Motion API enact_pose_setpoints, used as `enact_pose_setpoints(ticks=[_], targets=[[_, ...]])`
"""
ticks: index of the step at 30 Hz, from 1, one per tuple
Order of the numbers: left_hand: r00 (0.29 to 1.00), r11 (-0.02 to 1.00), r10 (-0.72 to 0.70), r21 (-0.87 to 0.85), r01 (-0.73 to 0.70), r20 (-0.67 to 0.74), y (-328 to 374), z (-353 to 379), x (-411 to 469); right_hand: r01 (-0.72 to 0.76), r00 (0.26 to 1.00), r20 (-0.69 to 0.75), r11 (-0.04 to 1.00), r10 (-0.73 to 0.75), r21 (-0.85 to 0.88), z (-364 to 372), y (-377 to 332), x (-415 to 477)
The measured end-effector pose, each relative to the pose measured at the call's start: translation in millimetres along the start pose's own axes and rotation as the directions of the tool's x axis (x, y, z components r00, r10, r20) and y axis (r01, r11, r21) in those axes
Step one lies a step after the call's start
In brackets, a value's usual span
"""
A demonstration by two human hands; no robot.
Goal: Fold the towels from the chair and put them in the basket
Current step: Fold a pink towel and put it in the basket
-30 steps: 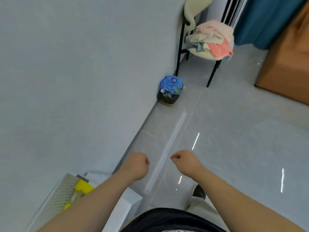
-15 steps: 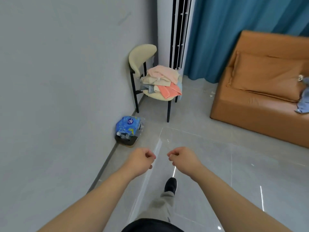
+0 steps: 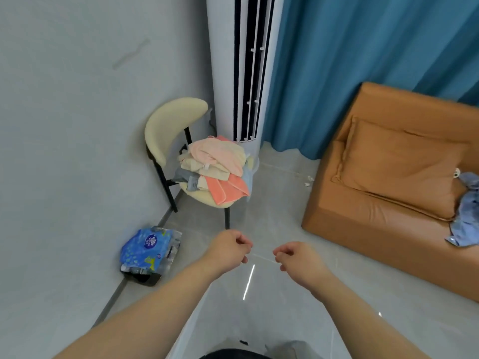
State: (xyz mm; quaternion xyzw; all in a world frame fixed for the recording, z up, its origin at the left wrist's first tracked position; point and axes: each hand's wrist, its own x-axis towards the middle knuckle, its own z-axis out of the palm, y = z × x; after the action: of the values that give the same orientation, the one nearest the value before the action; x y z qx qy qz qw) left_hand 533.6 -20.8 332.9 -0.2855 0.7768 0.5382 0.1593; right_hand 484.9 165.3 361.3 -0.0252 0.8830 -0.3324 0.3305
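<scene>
Both arms stretch forward over the floor. The left hand [image 3: 228, 248] and the right hand [image 3: 298, 257] are near each other but apart, each with fingers curled into a loose fist, holding nothing. The towels [image 3: 215, 167] lie in a messy pile on the seat of the chair [image 3: 168, 125], ahead by the wall, beside a tall white air conditioner [image 3: 243, 73]. An orange sofa [image 3: 375, 193] stands to the right
</scene>
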Motion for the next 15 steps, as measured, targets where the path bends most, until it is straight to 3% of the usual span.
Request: enact_pose_setpoints(ticks=[5,15], targets=[[0.997,1.000,-0.018,-0.014,0.017,-0.079,69.7,7.1,111.2,0.047,0.997,0.068,0.999,-0.045,-0.025,-61.9,-18.6,127.1],[0.905,0.946,-0.269,-0.267,0.183,-0.331,166.2,-20.6,250.4,0.223,0.935,0.319,0.955,-0.153,-0.196,-171.4,-110.3,354.2]])
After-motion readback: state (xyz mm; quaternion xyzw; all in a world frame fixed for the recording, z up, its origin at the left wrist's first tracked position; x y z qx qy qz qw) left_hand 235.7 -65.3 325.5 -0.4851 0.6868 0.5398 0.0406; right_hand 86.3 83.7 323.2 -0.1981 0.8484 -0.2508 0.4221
